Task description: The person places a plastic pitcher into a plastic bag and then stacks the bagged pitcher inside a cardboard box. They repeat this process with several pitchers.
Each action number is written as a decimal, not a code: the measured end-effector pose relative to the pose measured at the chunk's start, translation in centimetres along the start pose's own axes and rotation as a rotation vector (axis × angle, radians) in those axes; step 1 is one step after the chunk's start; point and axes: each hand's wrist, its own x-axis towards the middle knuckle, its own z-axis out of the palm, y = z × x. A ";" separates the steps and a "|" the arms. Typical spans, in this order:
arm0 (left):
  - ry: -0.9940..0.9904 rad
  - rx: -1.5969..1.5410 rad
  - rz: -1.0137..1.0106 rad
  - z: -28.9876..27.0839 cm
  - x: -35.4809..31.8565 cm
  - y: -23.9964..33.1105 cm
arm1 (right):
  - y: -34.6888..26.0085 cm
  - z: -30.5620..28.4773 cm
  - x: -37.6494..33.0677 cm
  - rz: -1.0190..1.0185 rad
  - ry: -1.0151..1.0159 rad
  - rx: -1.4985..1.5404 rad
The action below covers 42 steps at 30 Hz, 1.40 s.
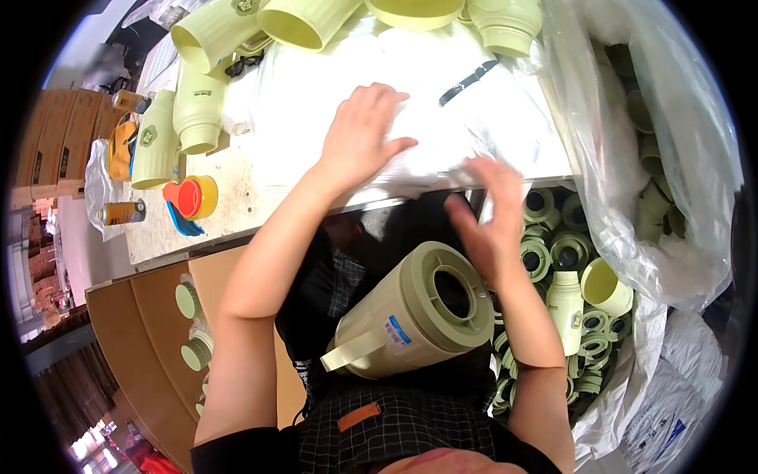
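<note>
My left hand (359, 142) is over the white plastic sheeting (316, 103) on the table, its thumb out to the side and its fingers stretched; nothing is in it. At the table's front edge, my right hand (493, 213) has thumb and fingers apart, slightly smeared by motion, next to the sheeting's near edge. A large pale green jug (375, 312) with a handle and a blue-and-white label lies tilted across my lap, its ringed round end toward the right. Neither hand touches it. A black strip (468, 83) shows on the sheeting.
Pale green flask bodies (197, 107) stand and lie along the table's left and far sides. A yellow tape roll (197, 197) sits near the left corner. Below left is a cardboard box (150, 340); at right, a sack of green parts (568, 253) and a clear plastic bag (671, 158).
</note>
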 end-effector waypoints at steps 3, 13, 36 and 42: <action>-0.001 0.075 0.026 2.3 -0.4 -0.6 | 3.7 0.0 2.4 -0.047 0.294 -0.545; -0.085 -0.059 0.023 3.7 -4.0 0.8 | 8.5 3.8 6.3 0.044 0.263 -0.513; -0.109 -0.202 -0.353 2.5 -0.2 -1.8 | 0.3 0.7 1.9 0.442 0.033 0.801; 0.119 -0.978 -0.646 -0.7 0.5 -0.7 | 0.1 2.3 1.3 0.586 -0.083 0.833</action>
